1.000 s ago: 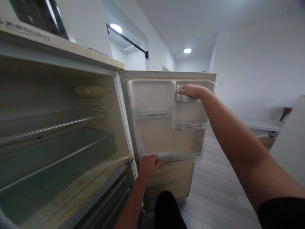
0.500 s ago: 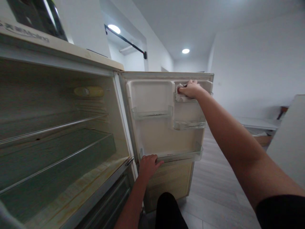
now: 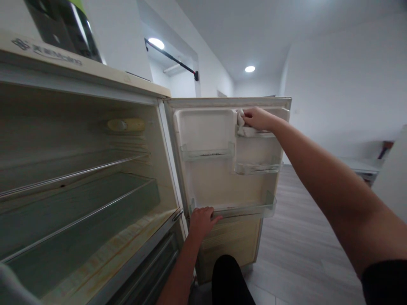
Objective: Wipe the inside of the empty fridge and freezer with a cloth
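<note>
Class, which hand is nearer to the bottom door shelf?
Left: the left hand is at the left end of the bottom door shelf; the right hand is well above it.

Clear glossy plastic door shelves [image 3: 244, 211]; crumpled matt white cloth [image 3: 241, 123]; smooth grey floor [image 3: 292, 237].

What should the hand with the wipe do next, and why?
Maybe the right hand should slide the white wipe rightward along the top right door shelf: the wipe sits at its left end, and the shelf runs on rightward.
</note>
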`<state>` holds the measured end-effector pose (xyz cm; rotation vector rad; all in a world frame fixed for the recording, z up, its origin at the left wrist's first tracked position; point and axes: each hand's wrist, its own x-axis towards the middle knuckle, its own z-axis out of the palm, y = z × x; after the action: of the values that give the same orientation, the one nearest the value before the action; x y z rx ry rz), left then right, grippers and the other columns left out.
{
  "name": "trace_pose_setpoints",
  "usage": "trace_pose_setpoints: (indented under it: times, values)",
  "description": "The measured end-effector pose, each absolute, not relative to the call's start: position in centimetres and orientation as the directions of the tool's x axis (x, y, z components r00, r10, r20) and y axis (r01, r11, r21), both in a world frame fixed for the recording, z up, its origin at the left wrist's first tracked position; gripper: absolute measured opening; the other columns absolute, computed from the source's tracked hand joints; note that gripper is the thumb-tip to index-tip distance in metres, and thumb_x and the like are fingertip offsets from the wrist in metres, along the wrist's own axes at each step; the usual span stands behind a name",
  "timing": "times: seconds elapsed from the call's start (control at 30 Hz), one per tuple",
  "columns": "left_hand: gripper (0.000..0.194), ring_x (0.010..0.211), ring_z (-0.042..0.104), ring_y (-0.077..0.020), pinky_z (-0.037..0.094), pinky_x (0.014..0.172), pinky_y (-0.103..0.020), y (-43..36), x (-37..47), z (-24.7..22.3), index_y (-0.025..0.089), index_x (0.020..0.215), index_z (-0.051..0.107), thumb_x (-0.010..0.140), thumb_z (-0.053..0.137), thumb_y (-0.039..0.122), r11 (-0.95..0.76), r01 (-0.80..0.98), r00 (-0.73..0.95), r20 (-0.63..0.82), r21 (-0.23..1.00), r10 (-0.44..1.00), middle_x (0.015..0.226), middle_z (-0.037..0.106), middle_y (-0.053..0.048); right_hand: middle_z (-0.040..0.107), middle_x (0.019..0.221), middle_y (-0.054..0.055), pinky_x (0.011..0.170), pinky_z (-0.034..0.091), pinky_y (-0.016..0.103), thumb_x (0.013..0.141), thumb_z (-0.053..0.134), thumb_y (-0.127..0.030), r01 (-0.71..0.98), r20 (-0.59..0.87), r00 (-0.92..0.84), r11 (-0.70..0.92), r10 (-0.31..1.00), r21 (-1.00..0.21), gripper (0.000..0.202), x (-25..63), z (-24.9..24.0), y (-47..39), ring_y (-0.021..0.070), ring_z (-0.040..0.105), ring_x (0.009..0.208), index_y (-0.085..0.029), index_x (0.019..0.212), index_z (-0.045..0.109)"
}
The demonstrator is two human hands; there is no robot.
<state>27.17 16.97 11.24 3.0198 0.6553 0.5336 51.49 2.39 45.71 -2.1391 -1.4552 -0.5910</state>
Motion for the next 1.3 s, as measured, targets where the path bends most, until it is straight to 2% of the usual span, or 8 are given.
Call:
trace_pose_setpoints:
  times: [0.1,0.23,0.37,0.5,0.57,0.8,1.07,1.3]
  values:
    - [0.045,0.092,0.069,-0.0259,0.041,0.088,-0.039,17.1,26.9,11.2,0.021,0.086,0.064,0.102,0.046,0.06,-0.918,0.389,0.859,0.327,0.08,0.393,0.092,0.075,-0.006,0.072,0.106,0.01,0.086,0.048,0.033,0.103,0.04,-0.045,0.96,0.748,0.255,-0.249,0.613,-0.124,0.041,50.6,45.3,1.6,0.0233,0.062,0.095,-0.018,0.11,0.071]
    - [0.047,0.09,0.069,-0.0262,0.041,0.086,-0.039,17.3,26.6,11.1,0.022,0.084,0.064,0.102,0.045,0.061,-0.925,0.372,0.866,0.327,0.082,0.378,0.09,0.075,-0.007,0.065,0.132,0.014,0.097,0.047,0.035,0.107,0.019,-0.038,0.932,0.9,0.254,-0.34,0.354,-0.129,0.052,49.4,44.1,0.1,0.0253,0.058,0.118,-0.019,0.137,0.056]
    - [0.047,0.087,0.069,-0.0249,0.041,0.084,-0.039,17.6,26.0,11.1,0.022,0.082,0.063,0.102,0.046,0.061,-0.93,0.36,0.871,0.329,0.08,0.366,0.088,0.075,-0.006,0.057,0.141,0.017,0.107,0.044,0.037,0.104,0.008,-0.035,0.919,0.979,0.125,-0.391,0.163,-0.052,0.058,48.1,42.0,-2.0,0.0244,0.053,0.13,-0.019,0.138,0.052]
    - [0.046,0.087,0.07,-0.0248,0.043,0.085,-0.039,18.1,25.2,11.0,0.022,0.082,0.064,0.1,0.05,0.062,-0.939,0.336,0.88,0.329,0.078,0.343,0.088,0.075,-0.004,0.052,0.147,0.016,0.117,0.038,0.042,0.098,0.033,-0.047,0.884,0.902,-0.078,-0.389,0.425,0.26,0.051,46.1,39.9,-3.3,0.0276,0.043,0.141,-0.02,0.133,0.058]
    - [0.045,0.088,0.07,-0.025,0.044,0.086,-0.039,18.3,24.8,10.9,0.022,0.082,0.065,0.099,0.052,0.063,-0.943,0.324,0.884,0.33,0.08,0.331,0.087,0.075,-0.004,0.055,0.144,0.016,0.114,0.039,0.046,0.094,0.044,-0.051,0.871,0.81,-0.062,-0.365,0.583,0.329,0.054,44.9,39.2,-3.2,0.0321,0.048,0.136,-0.019,0.135,0.058]
    - [0.043,0.09,0.071,-0.0256,0.045,0.089,-0.04,18.8,24.1,10.7,0.022,0.084,0.066,0.095,0.06,0.063,-0.954,0.289,0.895,0.332,0.081,0.299,0.088,0.075,-0.004,0.07,0.119,0.017,0.093,0.046,0.044,0.098,0.047,-0.056,0.856,0.714,0.25,-0.495,0.654,0.153,0.05,42.1,40.7,-1.5,0.0366,0.063,0.109,-0.018,0.125,0.065]
    - [0.042,0.089,0.07,-0.0248,0.045,0.089,-0.039,18.9,23.7,10.9,0.023,0.082,0.064,0.093,0.063,0.063,-0.96,0.269,0.901,0.332,0.083,0.281,0.088,0.075,-0.003,0.072,0.121,0.013,0.089,0.045,0.037,0.106,0.034,-0.044,0.904,0.717,0.269,-0.425,0.643,0.042,0.045,42.4,43.9,-0.3,0.0318,0.064,0.111,-0.02,0.126,0.067]
    - [0.043,0.086,0.07,-0.0241,0.045,0.086,-0.038,19.2,23.6,10.7,0.023,0.08,0.063,0.092,0.065,0.064,-0.959,0.274,0.892,0.352,0.071,0.282,0.087,0.075,-0.002,0.068,0.126,0.012,0.096,0.046,0.039,0.099,0.049,-0.03,0.828,0.73,0.297,-0.546,0.616,0.124,0.031,45.3,45.0,-4.7,0.0307,0.059,0.117,-0.021,0.12,0.071]
